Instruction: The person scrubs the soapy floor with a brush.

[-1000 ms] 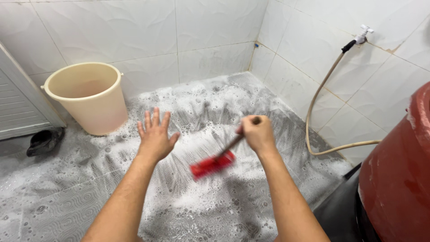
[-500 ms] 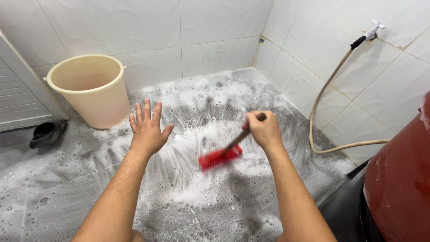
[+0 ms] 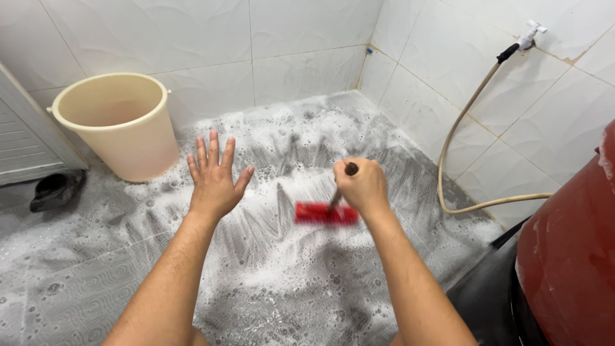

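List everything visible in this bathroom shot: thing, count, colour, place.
scrub brush: one, red head, dark handle, on the soapy floor, held by the right hand
bucket: one, cream, far left by the wall
hose: one, beige, hanging from the tap along the right wall
tap: one, white, upper right wall
barrel: one, red, right edge
slipper: one, black, left by the louvred door
door: one, white, left edge
floor: grey tiles, covered in foam
left hand: open, fingers spread, above the floor
right hand: closed on the brush handle
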